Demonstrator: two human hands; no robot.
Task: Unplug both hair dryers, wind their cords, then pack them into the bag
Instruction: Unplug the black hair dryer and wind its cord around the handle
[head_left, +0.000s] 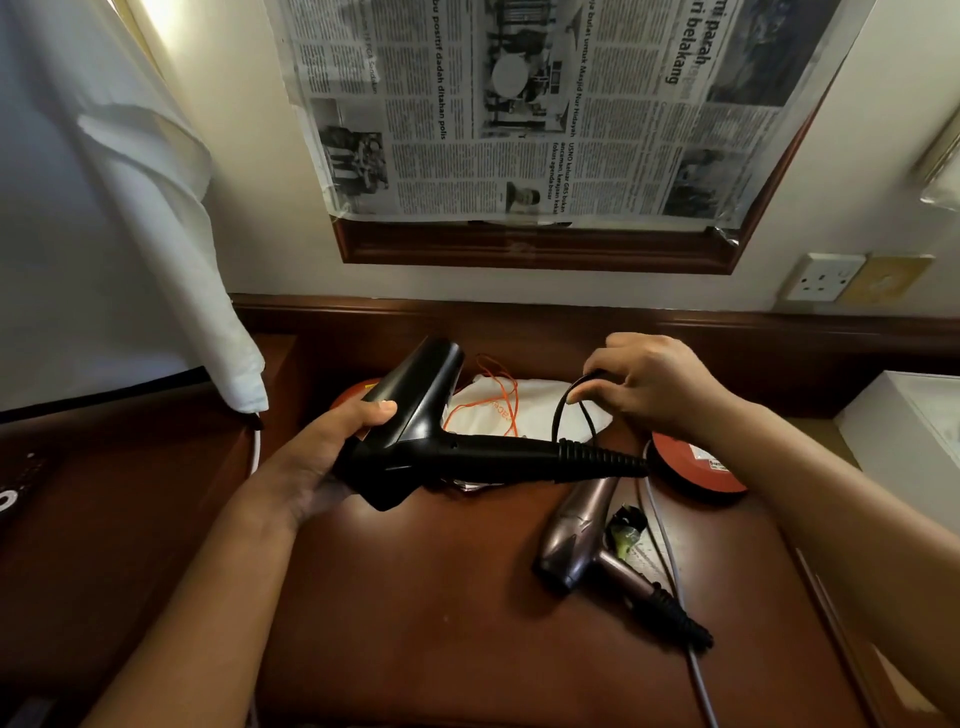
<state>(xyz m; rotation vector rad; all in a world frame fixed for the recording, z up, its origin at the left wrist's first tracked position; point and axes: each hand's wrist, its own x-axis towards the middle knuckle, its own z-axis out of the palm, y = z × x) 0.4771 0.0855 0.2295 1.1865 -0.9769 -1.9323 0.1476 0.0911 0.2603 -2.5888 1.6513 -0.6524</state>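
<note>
My left hand (337, 457) grips the body of a black hair dryer (431, 441), held above the wooden table (415, 597) with its handle pointing right. My right hand (654, 384) pinches a loop of the dryer's black cord (563, 410) just above the handle's end. A bronze-pink hair dryer (576, 535) lies on the table at the right, its black strain relief and grey cord (698, 675) trailing toward me. A white drawstring bag (530, 405) with orange strings lies flat behind the black dryer.
A wall socket (823, 277) sits on the wall at the right with nothing plugged in. A round red object (696, 467) rests under my right wrist; another peeks out at the left. A white box (904, 431) stands at the right; a white cloth (130, 234) hangs at the left.
</note>
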